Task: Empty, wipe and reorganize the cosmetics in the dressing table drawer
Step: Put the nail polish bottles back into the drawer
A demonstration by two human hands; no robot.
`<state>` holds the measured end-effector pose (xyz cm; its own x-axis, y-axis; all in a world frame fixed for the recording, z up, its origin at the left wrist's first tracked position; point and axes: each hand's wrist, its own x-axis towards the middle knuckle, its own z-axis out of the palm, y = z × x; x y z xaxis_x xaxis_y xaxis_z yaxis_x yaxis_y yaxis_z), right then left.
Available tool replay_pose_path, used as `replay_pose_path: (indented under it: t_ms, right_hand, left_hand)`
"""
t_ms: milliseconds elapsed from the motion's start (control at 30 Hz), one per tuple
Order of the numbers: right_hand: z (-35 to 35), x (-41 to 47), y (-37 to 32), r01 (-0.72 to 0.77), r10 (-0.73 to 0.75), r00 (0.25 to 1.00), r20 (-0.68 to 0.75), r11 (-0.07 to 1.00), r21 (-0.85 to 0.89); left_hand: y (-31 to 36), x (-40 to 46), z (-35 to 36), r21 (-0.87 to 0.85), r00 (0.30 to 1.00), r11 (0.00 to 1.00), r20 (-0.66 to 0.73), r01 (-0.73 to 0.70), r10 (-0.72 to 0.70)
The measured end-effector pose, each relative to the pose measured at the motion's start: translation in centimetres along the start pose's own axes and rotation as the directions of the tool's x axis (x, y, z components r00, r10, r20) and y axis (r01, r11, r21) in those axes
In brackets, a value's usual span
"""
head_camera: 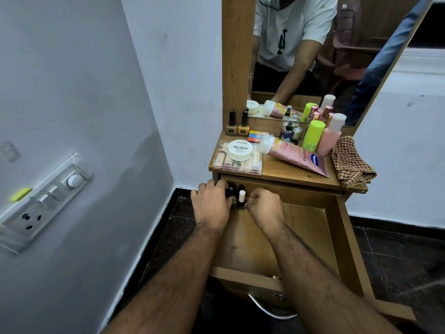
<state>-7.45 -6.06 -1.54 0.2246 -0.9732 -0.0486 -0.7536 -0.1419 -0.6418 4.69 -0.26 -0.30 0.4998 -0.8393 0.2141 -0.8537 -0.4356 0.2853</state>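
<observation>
Nail polish bottles (237, 195) stand bunched in the far left corner of the open drawer (310, 227), just below the middle of the frame, and both hands are on them. The left hand (212, 204) curls round the dark-capped bottles from the left side, its fingers bent over their tops. The right hand (263, 206) comes in from the right with its fingers curled close against the white-capped bottle (242, 195); whether it really pinches that bottle I cannot tell, since the knuckles hide the fingertips. Most of the drawer floor towards the lower centre shows bare wood. Above it, on the surface (284, 171) of the dressing table, two more polish bottles (237, 125) stand upright at the back left, and a round white tub marked nail polish (240, 149) sits on a clear plastic box (237, 161). A pink tube (298, 156) lies on its side in the middle, with small spray bottles (290, 131), a lime green bottle (313, 136) and a pink bottle (331, 136) upright behind it. A brown checked cloth (351, 162) hangs over the right edge. The mirror (313, 44) fills the upper centre, and a switch panel (45, 198) sits on the wall at the left.
</observation>
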Motion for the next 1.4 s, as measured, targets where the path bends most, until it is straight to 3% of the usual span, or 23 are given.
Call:
replay_pose_path:
  t_ms: [200, 333, 500, 933, 1400]
  right_hand:
    - [-3.8, -1.0, -1.3, 0.126, -0.119, 0.986, -0.115, 0.99, 0.058]
    - [-7.3, -0.5, -4.7, 0.289, -0.271, 0.922, -0.275, 0.957, 0.027]
    - [-10.5, 4.7, -8.8, 0.362, -0.345, 0.852, -0.395, 0.932, -0.032]
    - [-8.5, 16.6, -11.0, 0.13, -0.163, 0.979, -0.122, 0.961, -0.246]
    - [-7.4, 18.4, -12.0, 0.067, -0.102, 0.99, -0.095, 0.947, -0.314]
  left_hand:
    - [-0.3, -0.9, -2.2, -0.203, 0.997, 0.979, -0.074, -0.023, 0.008]
    - [0.6, 1.1, -4.7, -0.303, 0.98, 0.949, -0.196, -0.087, 0.027]
    - [2.9, 7.0, -7.7, -0.342, 0.964, 0.931, -0.264, -0.128, 0.035]
    - [2.9, 18.6, -4.5, -0.419, 0.991, 0.908, -0.116, 0.011, -0.066]
    - [3.0, 19.3, -2.2, -0.455, 0.992, 0.89, -0.115, -0.012, -0.045]
